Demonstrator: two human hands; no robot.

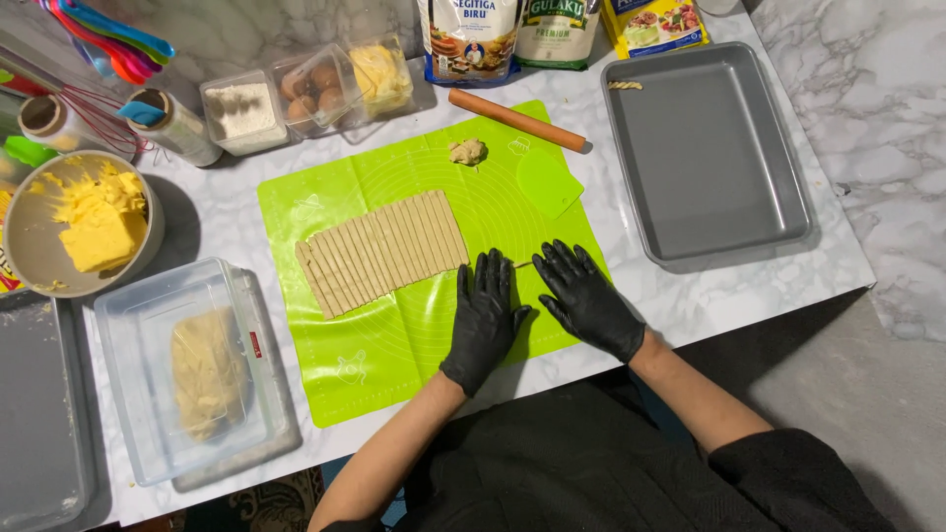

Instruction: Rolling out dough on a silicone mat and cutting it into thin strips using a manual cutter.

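Note:
Both my hands wear black gloves and lie flat on a green silicone mat. My left hand and my right hand press side by side on a thin strip of dough; only a short piece shows between them. Left of my hands lies a flat sheet of dough cut into several narrow strips. A small lump of dough sits near the mat's far edge, by a green scraper and a wooden rolling pin.
A grey baking tray at the right holds one twisted dough stick. A clear box with a dough mass stands at the left front, beside a bowl of yellow butter. Bags, tubs and utensils line the back.

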